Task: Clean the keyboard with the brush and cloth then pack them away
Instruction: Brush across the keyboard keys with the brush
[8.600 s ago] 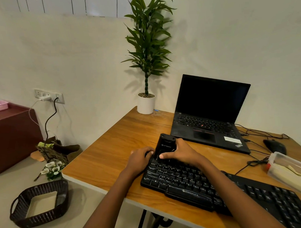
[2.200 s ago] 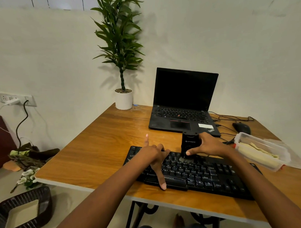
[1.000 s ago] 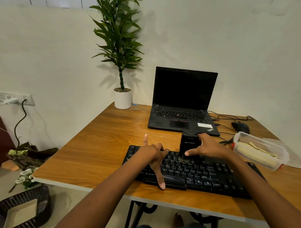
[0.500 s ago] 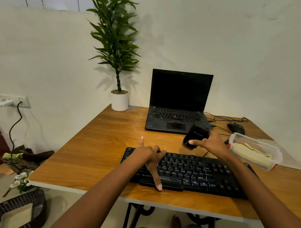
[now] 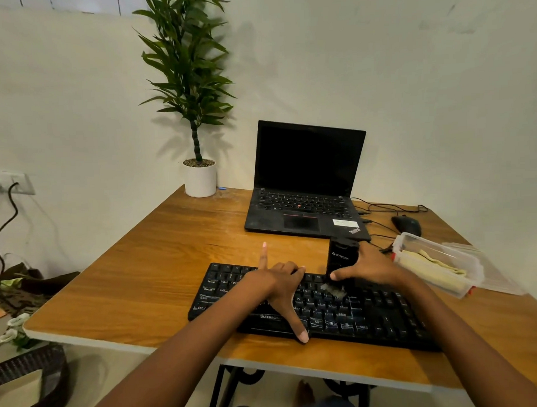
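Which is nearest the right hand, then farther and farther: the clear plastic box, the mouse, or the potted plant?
From the right hand, which holds the brush:
1. Clear plastic box, just to its right.
2. Mouse, behind the box, near the wires.
3. Potted plant, far left corner of the table.

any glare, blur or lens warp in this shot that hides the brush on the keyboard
Head view: wide-angle warp bows the table edges and the walls; soft light throws a faint plant shadow on the wall; no glare, though the laptop screen is dark; the brush body is sharp, but its bristles on the keyboard look smeared.
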